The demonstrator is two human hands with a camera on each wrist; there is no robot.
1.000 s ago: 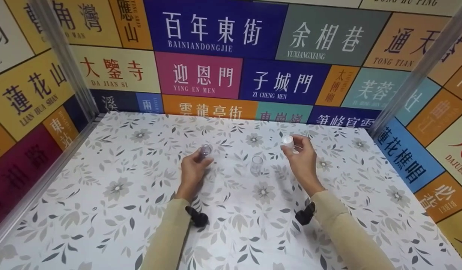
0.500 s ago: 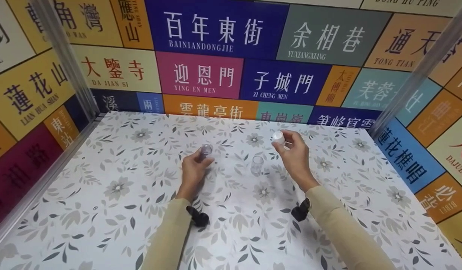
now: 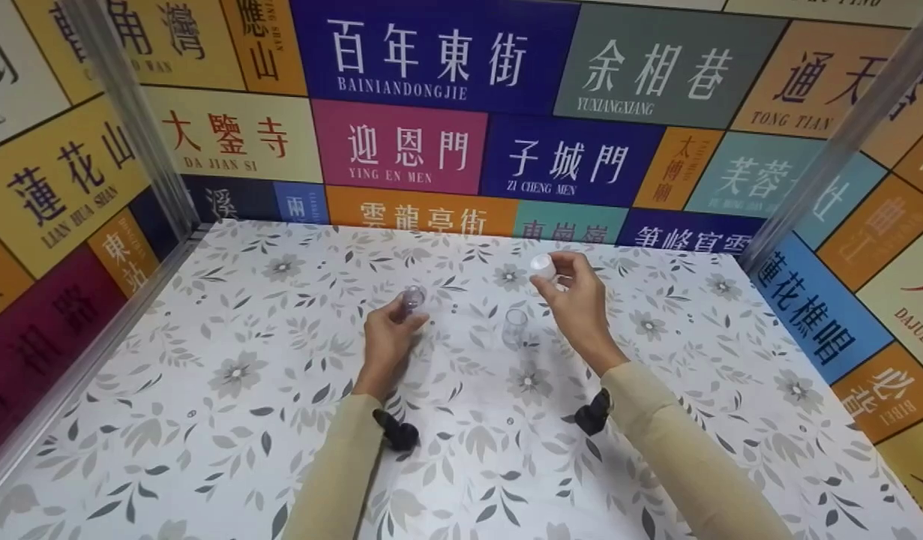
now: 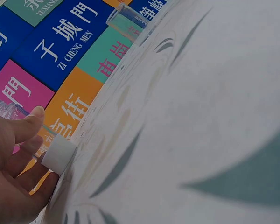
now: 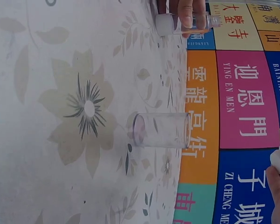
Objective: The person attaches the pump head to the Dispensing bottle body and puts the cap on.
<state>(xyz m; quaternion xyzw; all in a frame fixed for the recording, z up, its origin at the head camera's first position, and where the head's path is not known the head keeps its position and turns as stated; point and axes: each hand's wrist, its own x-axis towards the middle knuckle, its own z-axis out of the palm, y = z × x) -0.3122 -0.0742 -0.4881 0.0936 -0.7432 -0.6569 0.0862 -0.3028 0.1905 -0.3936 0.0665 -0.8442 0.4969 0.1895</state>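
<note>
Gripping a clear bottle (image 3: 413, 298), white end (image 4: 59, 154) down, in the left hand (image 3: 388, 341); could topple if loosened. Past an upright, easily bumped clear cup (image 3: 515, 328), pinching a white cap (image 3: 542, 265) aloft in the right hand (image 3: 581, 300); could slip if held loosely. Working over a floral tabletop (image 3: 199, 457), walled by place-name panels (image 3: 401, 148).

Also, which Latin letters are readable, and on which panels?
"LIAN HUA SHAN": yellow panel
"DA JIAN SI": cream panel
"BAINIANDONGJIE": upper navy panel
"YING EN MEN": magenta panel
"ZI CHENG MEN": lower navy panel
"YUXIANGXIANG": gray panel
"TONG TIAN": peach panel
"BIBEI": orange panel
Others: partial or blurred.
</note>
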